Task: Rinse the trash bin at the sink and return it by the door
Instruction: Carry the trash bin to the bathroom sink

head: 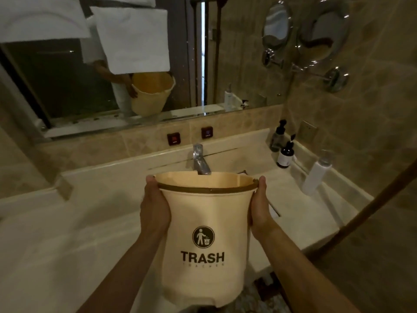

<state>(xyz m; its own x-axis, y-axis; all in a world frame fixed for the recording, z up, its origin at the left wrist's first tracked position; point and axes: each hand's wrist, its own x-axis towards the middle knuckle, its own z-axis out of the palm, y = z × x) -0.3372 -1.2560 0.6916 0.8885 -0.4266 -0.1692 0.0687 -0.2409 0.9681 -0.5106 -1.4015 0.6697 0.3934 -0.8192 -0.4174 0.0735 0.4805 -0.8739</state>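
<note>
A cream trash bin [205,218] with a brown rim band and the word TRASH printed on its front hangs in the air before the sink [252,154]. My left hand [154,206] grips its left side and my right hand [260,206] grips its right side, both just under the rim. The bin's open mouth tips slightly away from me, right below the chrome faucet [199,159], whose spout end is hidden behind the rim. No water is seen running.
A pale stone counter [67,222] surrounds the sink. Two dark pump bottles [285,152] and a white bottle [316,175] stand at the right. A wall mirror [67,86] above reflects towels and the bin. A round shaving mirror [322,30] juts from the right wall.
</note>
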